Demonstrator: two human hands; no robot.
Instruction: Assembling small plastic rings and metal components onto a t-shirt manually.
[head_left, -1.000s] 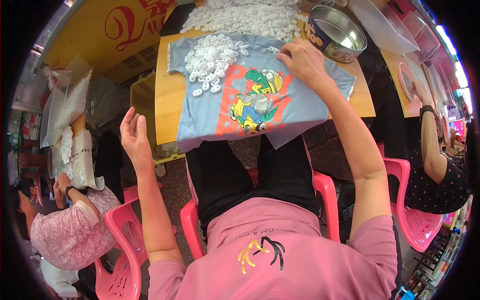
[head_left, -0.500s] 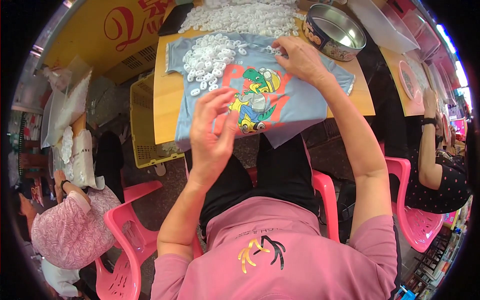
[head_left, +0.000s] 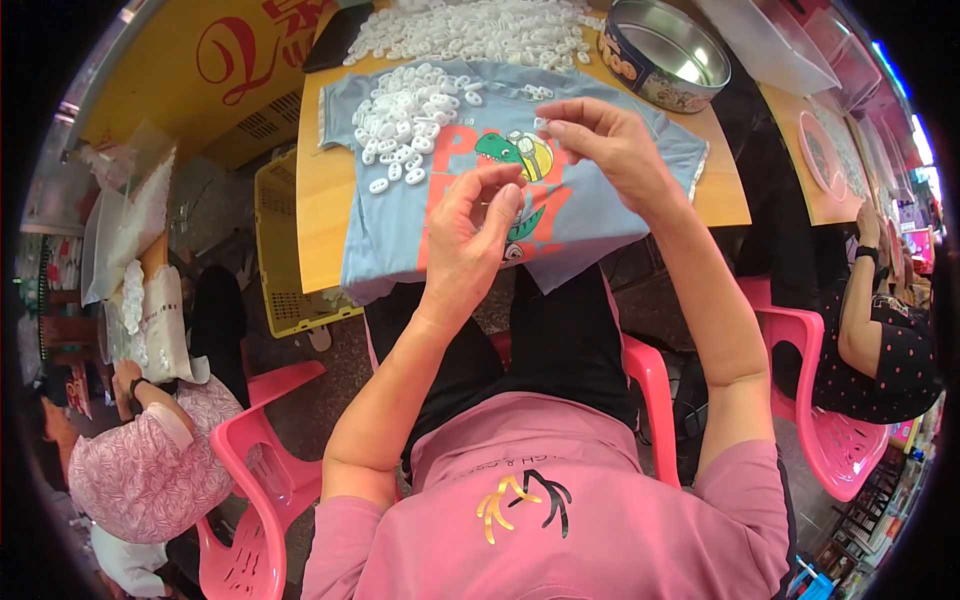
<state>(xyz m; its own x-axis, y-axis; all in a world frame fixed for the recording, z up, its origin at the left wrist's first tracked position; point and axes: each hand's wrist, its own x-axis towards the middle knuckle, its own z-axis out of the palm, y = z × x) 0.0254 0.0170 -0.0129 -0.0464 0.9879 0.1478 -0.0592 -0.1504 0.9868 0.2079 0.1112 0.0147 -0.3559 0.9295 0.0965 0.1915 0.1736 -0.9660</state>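
A light-blue T-shirt with a green dinosaur print lies spread over the table before me. On its upper left sits a pile of small white oval plastic pieces with two holes. A few more white pieces rest near the collar, just beyond my right hand. My right hand pinches one small white plastic piece between thumb and fingertips, above the print. Close by on the left, my left hand is raised over the shirt with thumb and fingers curled together; anything in them is too small to make out.
A larger heap of white pieces covers the table's far side, beside a round open tin. A yellow crate stands left of the wooden table. People sit on both sides, near pink chairs.
My right hand has come back from the few pieces near the collar, now with a white piece in its fingertips. My left hand has moved right toward it, its fingers closing.
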